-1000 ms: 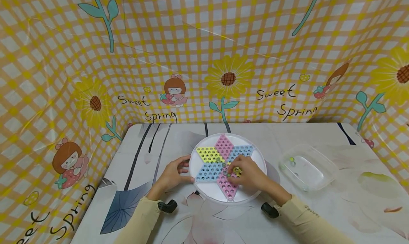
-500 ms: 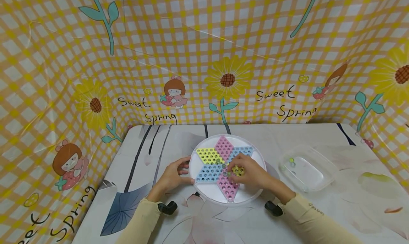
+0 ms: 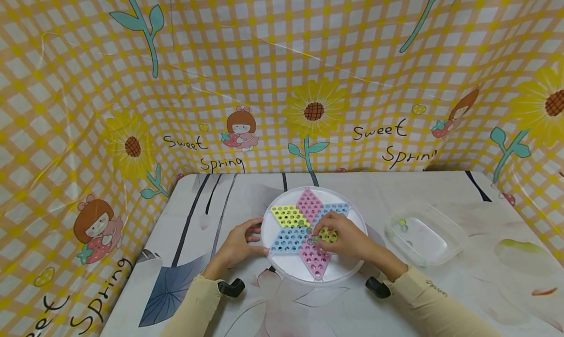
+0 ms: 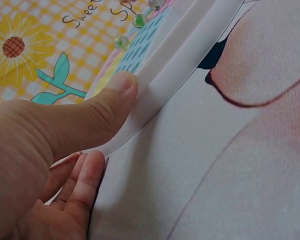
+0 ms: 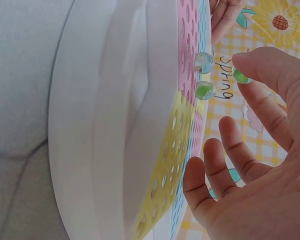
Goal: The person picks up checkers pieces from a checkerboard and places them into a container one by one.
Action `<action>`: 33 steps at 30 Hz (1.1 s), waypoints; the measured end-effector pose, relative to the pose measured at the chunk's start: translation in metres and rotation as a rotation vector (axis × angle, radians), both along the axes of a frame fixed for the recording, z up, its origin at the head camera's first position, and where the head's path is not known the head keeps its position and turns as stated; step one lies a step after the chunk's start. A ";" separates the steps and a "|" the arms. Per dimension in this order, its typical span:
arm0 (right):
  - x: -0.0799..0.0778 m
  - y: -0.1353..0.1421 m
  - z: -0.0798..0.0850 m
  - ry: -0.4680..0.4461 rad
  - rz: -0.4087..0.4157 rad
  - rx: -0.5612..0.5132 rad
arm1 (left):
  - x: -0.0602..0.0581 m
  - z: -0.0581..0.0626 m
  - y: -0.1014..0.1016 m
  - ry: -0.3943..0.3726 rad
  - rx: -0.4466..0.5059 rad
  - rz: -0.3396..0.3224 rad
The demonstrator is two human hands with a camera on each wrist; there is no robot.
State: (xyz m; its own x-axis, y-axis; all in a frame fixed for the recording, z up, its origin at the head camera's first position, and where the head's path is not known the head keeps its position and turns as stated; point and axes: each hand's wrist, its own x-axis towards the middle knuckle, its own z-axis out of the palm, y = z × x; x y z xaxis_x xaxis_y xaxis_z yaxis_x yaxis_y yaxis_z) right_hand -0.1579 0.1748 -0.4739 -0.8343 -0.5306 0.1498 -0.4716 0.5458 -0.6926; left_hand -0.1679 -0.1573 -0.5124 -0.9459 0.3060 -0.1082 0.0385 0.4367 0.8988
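Note:
A round white Chinese checkers board point(image 3: 282, 268) carries a star of pink, yellow and blue perforated sections. My left hand point(image 3: 240, 241) holds its left edge; in the left wrist view the thumb point(image 4: 117, 95) lies over the rim, with the fingers by the outer side. Over the star's middle and right part is my right hand point(image 3: 345, 236). Its thumb and index finger pinch a glass marble point(image 5: 241, 76) with green inside, while the other fingers spread apart. Beside it, a clear marble point(image 5: 203, 62) and a green one point(image 5: 205, 90) sit on the board.
To the right of the board stands a clear plastic container point(image 3: 456, 229) with a few marbles point(image 3: 403, 222) in it. Behind the table point(image 3: 246, 298), a yellow checked cloth point(image 3: 273, 58) hangs as a backdrop and wraps round the sides.
The right hand and forearm have shifted slightly to the right, with the fingers still over the star's middle. The left hand stays at the board's edge.

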 end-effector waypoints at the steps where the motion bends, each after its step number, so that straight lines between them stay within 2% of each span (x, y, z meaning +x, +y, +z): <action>1: 0.000 0.000 0.000 0.000 0.001 0.000 | 0.000 0.000 0.000 0.001 0.002 0.001; 15: -0.005 0.002 0.009 0.040 0.012 0.027 | 0.000 0.000 -0.001 0.017 -0.004 -0.003; 22: -0.009 0.011 0.027 0.006 -0.019 0.066 | -0.001 -0.002 -0.002 0.020 0.011 -0.013; 33: -0.018 0.036 0.056 0.067 -0.049 0.111 | 0.001 -0.001 0.000 0.035 0.048 -0.011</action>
State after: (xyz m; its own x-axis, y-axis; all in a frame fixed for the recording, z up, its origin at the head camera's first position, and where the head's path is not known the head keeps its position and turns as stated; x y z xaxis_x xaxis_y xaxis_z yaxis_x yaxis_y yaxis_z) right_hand -0.1759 0.2103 -0.4177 -0.8495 -0.5063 0.1484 -0.4858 0.6409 -0.5943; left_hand -0.1673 -0.1574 -0.5138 -0.9455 0.3201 -0.0598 0.0749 0.3925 0.9167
